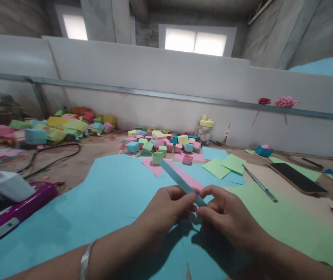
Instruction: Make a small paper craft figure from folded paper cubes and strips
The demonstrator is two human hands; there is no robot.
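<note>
A narrow blue paper strip (176, 177) slants up and to the left out of my two hands. Its near end lies between the fingers and thumb of my left hand (166, 204), which is closed on it. My right hand (227, 212) pinches the strip's lower right end, fingers curled. Both hands are just above a large blue paper sheet (105, 206). Beyond the strip's far tip sits a small green paper box (157, 158), with a pink paper box (187, 159) to its right. A pointed tip (188, 272) shows at the bottom edge, mostly cut off.
Several small folded paper boxes (162, 142) are heaped at the back, and larger ones (67, 126) at the left. To the right lie green paper squares (225, 165), a slim cutter knife (260, 182) and a phone (297, 177). A purple power strip (17, 216) stands at left.
</note>
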